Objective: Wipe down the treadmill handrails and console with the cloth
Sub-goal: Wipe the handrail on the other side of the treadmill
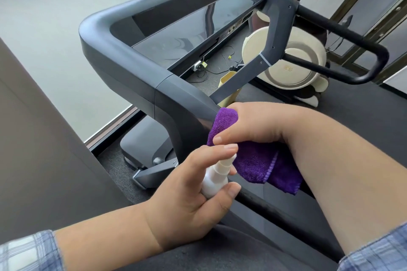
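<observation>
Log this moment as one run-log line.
right hand: presses purple cloth on left handrail | left hand: holds white spray bottle | console: untouched

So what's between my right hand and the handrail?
The purple cloth: in the head view the right hand presses it against the handrail, so cloth, not skin, meets the rail there.

An indoor exercise room is shown: a dark treadmill [136,77] with glossy console [187,26] is set on grey carpet [343,103], a cream massage chair [286,59] placed behind, frosted glass panels [44,17] alongside.
</observation>
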